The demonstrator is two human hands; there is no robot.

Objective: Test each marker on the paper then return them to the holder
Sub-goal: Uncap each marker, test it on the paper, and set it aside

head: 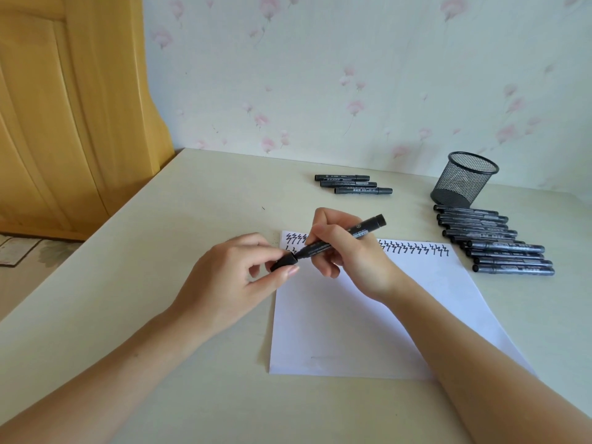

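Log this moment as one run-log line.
left hand: pinches cap | right hand: grips marker | paper: scribbles along top | holder: upright

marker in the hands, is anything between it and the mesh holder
Nothing visible stands in the way. The marker is held above the paper; the row of markers lies flat in front of the mesh holder, whose open top is unobstructed.

A cream table [160, 219] meets floral wallpaper [320, 75] beside a wooden door [64, 107].
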